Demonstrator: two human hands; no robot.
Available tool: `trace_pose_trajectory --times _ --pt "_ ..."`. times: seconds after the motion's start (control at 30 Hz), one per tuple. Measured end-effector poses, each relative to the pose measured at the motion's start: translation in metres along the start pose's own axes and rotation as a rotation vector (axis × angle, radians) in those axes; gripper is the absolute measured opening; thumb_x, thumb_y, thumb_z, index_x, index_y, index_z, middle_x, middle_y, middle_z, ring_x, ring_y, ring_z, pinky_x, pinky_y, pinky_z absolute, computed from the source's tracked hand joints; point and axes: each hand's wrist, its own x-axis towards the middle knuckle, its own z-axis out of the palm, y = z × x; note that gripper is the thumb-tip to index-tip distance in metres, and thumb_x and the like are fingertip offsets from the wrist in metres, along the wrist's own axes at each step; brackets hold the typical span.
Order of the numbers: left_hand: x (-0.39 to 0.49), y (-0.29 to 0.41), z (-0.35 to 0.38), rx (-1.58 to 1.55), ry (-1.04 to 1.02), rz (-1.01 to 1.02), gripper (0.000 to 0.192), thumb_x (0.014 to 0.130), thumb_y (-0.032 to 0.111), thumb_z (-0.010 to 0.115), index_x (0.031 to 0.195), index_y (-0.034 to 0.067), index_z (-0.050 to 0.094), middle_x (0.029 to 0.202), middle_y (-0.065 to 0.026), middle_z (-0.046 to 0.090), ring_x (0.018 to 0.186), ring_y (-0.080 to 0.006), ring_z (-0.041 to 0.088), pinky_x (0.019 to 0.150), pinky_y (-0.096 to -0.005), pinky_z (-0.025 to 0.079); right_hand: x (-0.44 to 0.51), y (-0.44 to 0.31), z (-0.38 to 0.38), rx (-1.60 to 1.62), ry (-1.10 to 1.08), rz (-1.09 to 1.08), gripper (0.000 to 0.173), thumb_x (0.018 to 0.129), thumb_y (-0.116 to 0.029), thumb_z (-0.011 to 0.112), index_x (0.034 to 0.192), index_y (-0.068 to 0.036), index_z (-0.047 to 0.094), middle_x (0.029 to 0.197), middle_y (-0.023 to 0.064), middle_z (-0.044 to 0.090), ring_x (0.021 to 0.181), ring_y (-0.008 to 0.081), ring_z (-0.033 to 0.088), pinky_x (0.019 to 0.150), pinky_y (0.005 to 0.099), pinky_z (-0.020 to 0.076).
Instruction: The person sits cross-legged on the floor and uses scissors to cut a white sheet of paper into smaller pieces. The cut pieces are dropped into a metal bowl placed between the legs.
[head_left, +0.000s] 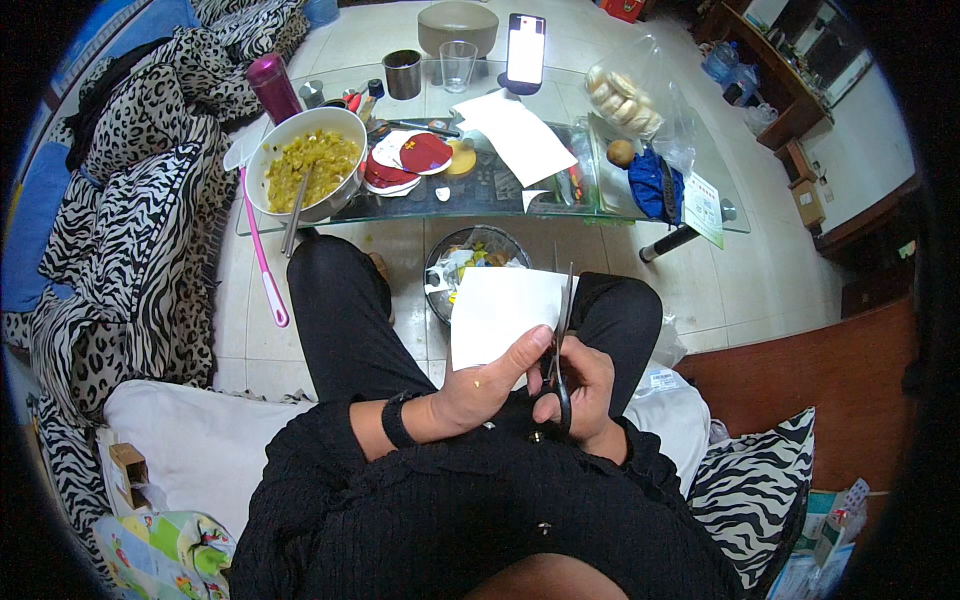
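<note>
My left hand (480, 386) grips the lower right part of a white sheet of paper (506, 311), its thumb pressed on top near the right edge. A pair of scissors (564, 345) is in my right hand (589, 390), with the blades pointing away from me and parted. The blades lie along the paper's right edge; whether they are biting into it is hard to tell. Below the sheet stands a round waste bin (433, 289) with a plastic liner and scraps, partly hidden by the paper.
A glass coffee table (495, 206) stands ahead. On it are a white bowl (257, 196) of chopped green food with chopsticks, red and white paper rounds (426, 154), white paper (517, 142), a lit phone (526, 52) and a bag of buns (622, 101). A pink-handled fly swatter (260, 255) overhangs at left.
</note>
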Motion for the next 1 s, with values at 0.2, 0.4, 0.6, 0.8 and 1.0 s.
trace_pose_trajectory --times 0.2,0.4,0.6,0.8,1.0 --pt "0.001 -0.001 -0.001 0.082 0.045 0.052 0.018 0.087 0.015 0.058 0.094 -0.001 0.056 0.078 -0.0060 0.059 0.062 -0.0116 0.057 0.054 -0.0224 0.047 -0.005 0.004 -0.002 0.026 0.036 0.061 0.065 0.055 -0.051 0.077 0.092 0.000 0.061 0.059 -0.0017 0.055 0.050 0.0054 0.050 0.043 0.0183 0.0344" --pt "0.002 0.004 -0.004 0.128 0.030 0.024 0.018 0.086 0.014 0.059 0.096 -0.001 0.057 0.080 -0.0065 0.062 0.071 -0.0126 0.059 0.063 -0.0234 0.048 -0.006 0.006 -0.005 0.021 0.046 0.058 0.059 0.053 -0.044 0.080 0.089 -0.001 0.061 0.055 -0.0031 0.053 0.048 0.0041 0.048 0.043 0.0188 0.0338" --pt "0.006 0.008 -0.008 0.182 0.027 0.072 0.022 0.084 0.016 0.061 0.098 -0.001 0.058 0.085 -0.0072 0.061 0.076 -0.0136 0.059 0.065 -0.0247 0.047 -0.004 0.003 -0.011 -0.012 0.000 0.048 0.053 0.054 -0.039 0.081 0.086 -0.002 0.061 0.054 -0.0027 0.053 0.046 0.0047 0.048 0.043 0.0193 0.0343" --pt "0.008 0.013 -0.017 0.225 -0.031 0.050 0.027 0.083 0.019 0.063 0.100 -0.001 0.058 0.088 -0.0073 0.061 0.080 -0.0135 0.057 0.068 -0.0251 0.046 -0.004 0.000 -0.018 -0.044 -0.054 0.039 0.051 0.054 -0.038 0.081 0.084 -0.001 0.061 0.053 -0.0015 0.053 0.046 0.0063 0.050 0.044 0.0198 0.0356" --pt "0.009 0.017 -0.020 0.277 -0.042 0.053 0.035 0.081 0.024 0.065 0.104 -0.001 0.055 0.089 -0.0087 0.060 0.081 -0.0156 0.057 0.069 -0.0264 0.046 -0.002 -0.004 -0.022 -0.092 -0.066 0.011 0.051 0.054 -0.039 0.081 0.083 -0.002 0.061 0.053 -0.0009 0.053 0.046 0.0074 0.051 0.044 0.0209 0.0372"
